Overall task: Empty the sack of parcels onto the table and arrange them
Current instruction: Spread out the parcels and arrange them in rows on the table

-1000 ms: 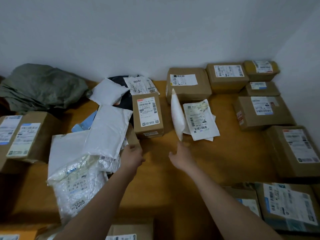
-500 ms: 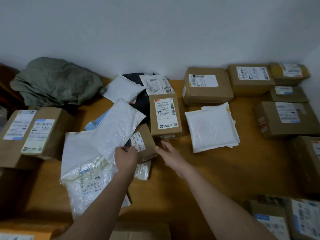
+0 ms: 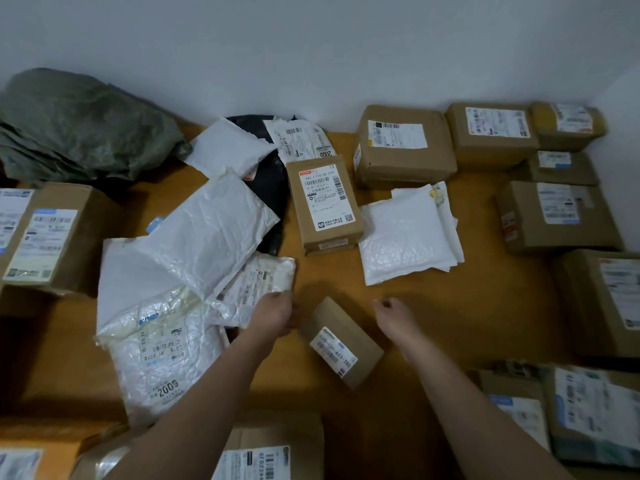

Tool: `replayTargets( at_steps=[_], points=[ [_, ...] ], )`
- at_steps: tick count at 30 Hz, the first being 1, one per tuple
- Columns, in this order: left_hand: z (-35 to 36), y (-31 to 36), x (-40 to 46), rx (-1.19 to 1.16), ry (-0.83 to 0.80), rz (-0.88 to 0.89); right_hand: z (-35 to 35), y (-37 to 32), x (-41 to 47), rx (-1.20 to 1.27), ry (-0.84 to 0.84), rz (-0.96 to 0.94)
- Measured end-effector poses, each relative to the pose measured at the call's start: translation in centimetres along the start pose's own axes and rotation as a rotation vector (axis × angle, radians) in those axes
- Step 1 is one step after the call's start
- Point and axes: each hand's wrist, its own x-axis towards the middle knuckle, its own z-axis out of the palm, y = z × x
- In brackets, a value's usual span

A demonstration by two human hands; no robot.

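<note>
Two readable labels: small box (image 3: 341, 342) "A03-280", mailer (image 3: 162, 355) "2009".

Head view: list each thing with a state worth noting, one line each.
Green sack: crumpled, slumped against the wall.
Small brown box: flat on the table between both hands, label up, askew.
White bubble mailer: flat, lying on another white mailer.
Pile of white mailers: overlapping, unsorted.
Left hand: gripping a labelled mailer at the pile's edge.
Right hand: empty, loosely curled.
Boxes along the wall: in a row, labels up.

Matt cardboard boxes (image 3: 327, 205), crinkly glossy plastic mailers (image 3: 207, 233), smooth wood table (image 3: 478, 299), rough woven sack (image 3: 83, 126)
</note>
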Motion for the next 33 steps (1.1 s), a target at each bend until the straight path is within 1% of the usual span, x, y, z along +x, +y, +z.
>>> replayTargets(
  at_steps=[2,6,8,11,14,18,21,25,29,31,33],
  points=[
    [1.3,-0.8,-0.5,0.051,-0.058,-0.009,0.2,0.9,-0.9,-0.019,-0.044,0.055],
    [2.7,-1.9,-1.7,0.11,-0.066,0.016,0.2,1.6,-2.0,0.006,-0.178,0.274],
    [2.8,-2.0,-2.2,0.098,-0.103,-0.005,0.0,1.7,-2.4,0.044,-0.232,0.314],
    [2.6,-1.7,-3.1,0.041,-0.146,-0.044,-0.2,1.9,-2.9,0.085,-0.212,0.24],
    [2.5,-1.4,-3.9,0.008,-0.167,-0.004,-0.8,1.9,-3.0,0.093,-0.128,0.098],
    [2.5,-1.0,-4.9,-0.02,-0.165,0.0,-1.8,1.9,-3.4,-0.006,-0.038,-0.024],
    [2.6,-1.2,-5.4,-0.031,-0.175,0.012,-2.5,2.3,-3.8,-0.082,-0.007,-0.041],
    [2.5,-1.4,-6.2,-0.039,-0.182,0.011,-3.6,2.7,-4.4,-0.147,-0.064,-0.006],
    [2.5,-1.7,-7.1,-0.025,-0.168,0.018,-4.4,2.4,-4.8,-0.294,-0.115,0.001],
    [2.5,-2.0,-7.4,0.031,-0.165,0.011,-4.5,2.5,-5.0,-0.354,-0.127,-0.017],
    [2.6,-2.4,-7.6,0.158,-0.155,-0.001,-4.6,2.9,-4.9,-0.398,-0.096,-0.048]
  ],
)
